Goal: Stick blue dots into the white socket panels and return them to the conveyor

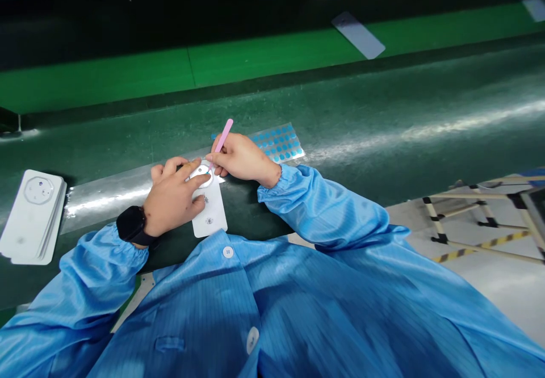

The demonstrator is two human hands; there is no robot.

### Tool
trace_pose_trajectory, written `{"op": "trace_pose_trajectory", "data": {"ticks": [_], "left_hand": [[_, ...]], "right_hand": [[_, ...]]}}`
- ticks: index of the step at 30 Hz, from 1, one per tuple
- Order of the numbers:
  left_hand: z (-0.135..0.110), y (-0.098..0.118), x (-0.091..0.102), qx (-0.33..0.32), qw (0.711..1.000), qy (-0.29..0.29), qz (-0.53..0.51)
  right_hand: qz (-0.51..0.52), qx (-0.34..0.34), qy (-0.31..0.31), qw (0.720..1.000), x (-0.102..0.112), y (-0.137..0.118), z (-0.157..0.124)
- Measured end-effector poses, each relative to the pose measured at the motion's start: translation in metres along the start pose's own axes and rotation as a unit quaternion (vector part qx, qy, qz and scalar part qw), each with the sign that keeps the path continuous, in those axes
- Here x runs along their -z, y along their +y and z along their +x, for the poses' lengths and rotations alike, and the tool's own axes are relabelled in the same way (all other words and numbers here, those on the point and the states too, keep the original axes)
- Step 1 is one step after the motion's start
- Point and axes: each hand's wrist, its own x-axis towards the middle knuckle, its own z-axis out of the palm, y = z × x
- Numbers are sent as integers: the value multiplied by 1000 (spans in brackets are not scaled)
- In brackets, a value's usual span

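Observation:
A white rounded panel (210, 213) lies on the green bench in front of me, its round-looking recessed area toward the far end and small dark marks below. My left hand (174, 196) grips the panel from its left side, with fingertips over that recess. Pink tweezers (223, 135) are pinched in my right hand (240, 156), tips down at the recess near my left index finger. A small blue spot shows at the tips. Behind my right wrist lies a clear sheet of blue round stickers (279, 142), partly hidden by the hand.
A stack of similar white panels (32, 213) sits at the left. Clear film (110, 193) covers a strip of bench. Beyond the bench, a pale panel (359, 36) lies on a bright green belt (140, 74). A tubular frame (481, 219) stands on the floor at right.

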Motion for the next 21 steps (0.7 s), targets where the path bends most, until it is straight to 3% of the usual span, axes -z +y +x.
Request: {"op": "trace_pose_trajectory", "data": {"ticks": [9, 14, 21], "left_hand": [[0, 6, -1, 21, 1000, 1, -9], [1, 9, 0, 22, 1000, -9, -7], [1, 10, 0, 24, 1000, -10, -12]], "right_hand": [[122, -3, 14, 992, 4, 6, -12], [27, 86, 28, 996, 5, 13, -21], [-45, 158, 33, 986, 2, 18, -23]]}}
